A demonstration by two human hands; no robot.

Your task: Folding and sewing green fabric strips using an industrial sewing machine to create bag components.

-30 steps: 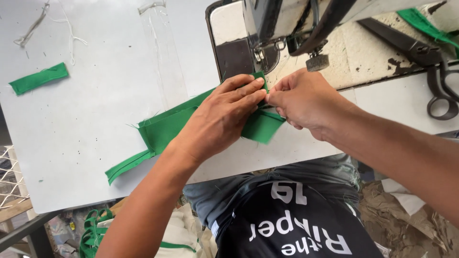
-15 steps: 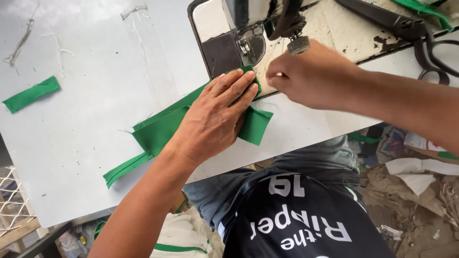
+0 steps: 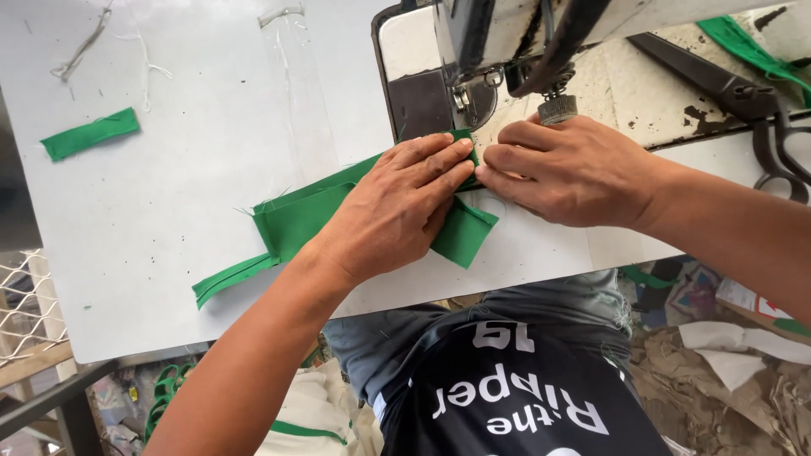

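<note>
A folded piece of green fabric (image 3: 296, 221) lies on the white sewing table (image 3: 186, 219), running from the lower left up to the sewing machine's presser foot (image 3: 466, 100). My left hand (image 3: 397, 207) lies flat on the fabric and presses it down, fingertips close to the needle area. My right hand (image 3: 570, 173) rests beside it on the right, its fingers pinching the fabric's edge just in front of the foot. The fabric under both hands is hidden.
The sewing machine head (image 3: 498, 42) stands at the top centre. A small green fabric strip (image 3: 89, 133) lies at the far left. Large black scissors (image 3: 743, 101) rest at the right, with another green strip (image 3: 748, 42) behind them. Loose threads (image 3: 84, 46) lie on the table.
Both hands have stayed on the green fabric at the presser foot. The right hand shifted slightly and now rests lower on the fabric edge; the view moved.
</note>
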